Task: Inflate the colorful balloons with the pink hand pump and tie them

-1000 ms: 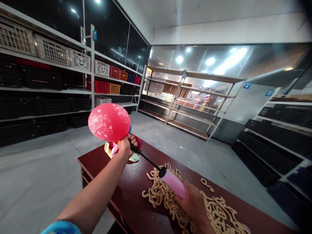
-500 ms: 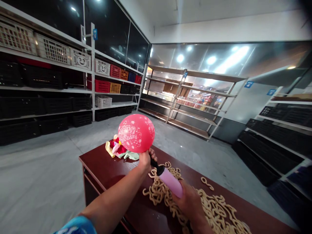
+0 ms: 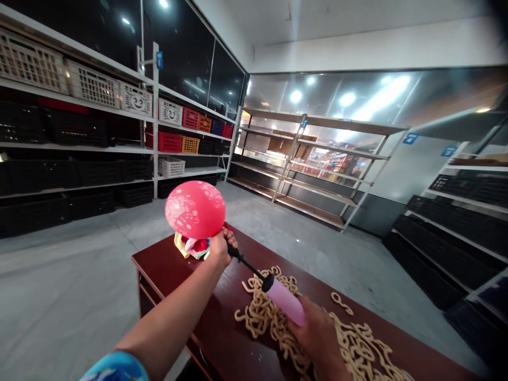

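A red inflated balloon (image 3: 195, 209) with white printing is above the far left end of the dark red table. My left hand (image 3: 220, 246) is closed around its neck and the black nozzle end of a balloon pump (image 3: 283, 300). The pump's thin black rod shows between that end and the pink barrel. Around the barrel's near end my right hand (image 3: 317, 333) is wrapped. Limp balloons (image 3: 191, 245) in yellow, pink, red and green lie in a heap under the inflated one, which partly hides them.
Beige twisted rope-like pieces (image 3: 262, 312) cover much of the dark red table (image 3: 166, 264) beneath the pump. One such piece (image 3: 342, 303) lies apart near the far edge. Shelves with crates (image 3: 95, 84) line the left wall; metal racks (image 3: 313, 174) stand behind.
My left hand and the balloon have moved left, away from the right hand. The pump has been drawn out, exposing its rod. The balloon has turned, so its lettering faces more to the side.
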Demonstrator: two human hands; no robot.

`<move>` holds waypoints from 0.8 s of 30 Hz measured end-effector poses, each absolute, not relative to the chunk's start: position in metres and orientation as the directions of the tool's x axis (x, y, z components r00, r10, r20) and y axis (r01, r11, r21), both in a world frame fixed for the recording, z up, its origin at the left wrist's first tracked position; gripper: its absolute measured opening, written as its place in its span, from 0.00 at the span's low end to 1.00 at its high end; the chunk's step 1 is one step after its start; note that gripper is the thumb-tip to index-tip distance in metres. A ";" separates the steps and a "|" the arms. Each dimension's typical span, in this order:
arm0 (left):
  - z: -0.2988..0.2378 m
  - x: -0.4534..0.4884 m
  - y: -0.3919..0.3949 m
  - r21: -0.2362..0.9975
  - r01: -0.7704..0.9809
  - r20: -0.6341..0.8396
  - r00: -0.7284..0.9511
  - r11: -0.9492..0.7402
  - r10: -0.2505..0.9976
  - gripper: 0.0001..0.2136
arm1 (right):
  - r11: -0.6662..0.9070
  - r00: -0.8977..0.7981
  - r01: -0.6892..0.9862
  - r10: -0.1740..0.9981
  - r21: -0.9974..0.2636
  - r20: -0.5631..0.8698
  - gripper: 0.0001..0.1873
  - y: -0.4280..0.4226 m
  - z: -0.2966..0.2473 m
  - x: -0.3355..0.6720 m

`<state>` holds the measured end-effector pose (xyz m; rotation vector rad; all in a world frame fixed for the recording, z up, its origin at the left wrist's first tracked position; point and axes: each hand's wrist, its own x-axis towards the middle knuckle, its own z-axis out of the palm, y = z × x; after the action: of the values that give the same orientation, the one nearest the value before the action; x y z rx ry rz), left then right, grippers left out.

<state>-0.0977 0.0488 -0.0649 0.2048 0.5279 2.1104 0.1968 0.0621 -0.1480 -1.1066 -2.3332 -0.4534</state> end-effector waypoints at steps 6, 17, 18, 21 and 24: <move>-0.089 -0.031 0.056 0.459 -0.812 -0.119 -0.458 -0.360 0.881 0.08 | 0.638 -0.564 0.767 0.621 0.066 0.545 0.09 0.057 -0.151 0.191; -0.057 -0.098 0.049 0.468 -0.743 -0.024 -0.552 -0.479 0.834 0.08 | 0.619 -0.521 0.784 0.620 0.042 0.586 0.15 0.064 -0.143 0.201; -0.053 -0.108 0.048 0.462 -0.737 -0.012 -0.562 -0.494 0.827 0.08 | 0.613 -0.514 0.789 0.624 0.039 0.588 0.15 0.065 -0.143 0.202; -0.050 -0.121 0.048 0.456 -0.718 -0.004 -0.593 -0.526 0.806 0.08 | 0.600 -0.505 0.799 0.632 0.041 0.588 0.13 0.067 -0.144 0.200; -0.059 -0.105 0.054 0.460 -0.737 -0.032 -0.571 -0.495 0.820 0.08 | 0.591 -0.514 0.804 0.641 0.061 0.571 0.12 0.064 -0.146 0.197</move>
<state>-0.1051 0.0541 -0.0592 0.2364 0.5365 2.1219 0.1968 0.0639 -0.1458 -1.1481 -2.3228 -0.4378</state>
